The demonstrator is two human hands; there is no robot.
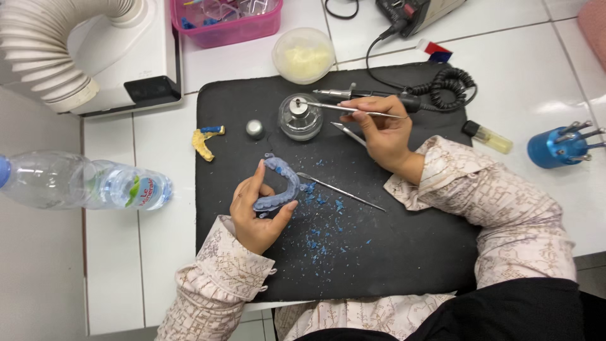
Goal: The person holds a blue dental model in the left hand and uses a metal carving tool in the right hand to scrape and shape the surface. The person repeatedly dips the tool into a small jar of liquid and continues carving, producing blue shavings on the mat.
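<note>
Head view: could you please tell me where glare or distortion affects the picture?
Head view: glare on the white tiled counter right of the black mat; the plastic bottle and ribbed hose bulge at the left edge; the hands look sharp.

The left hand (257, 211) is resting low, thumb side up, its fingers (259, 173) and thumb curling into a pinch. The right hand (383, 129) is reaching forward and leftward, fingers bunched in a pen-like pinch. Both forearms are angling inward from the body, sleeves covering them to the wrists.
</note>
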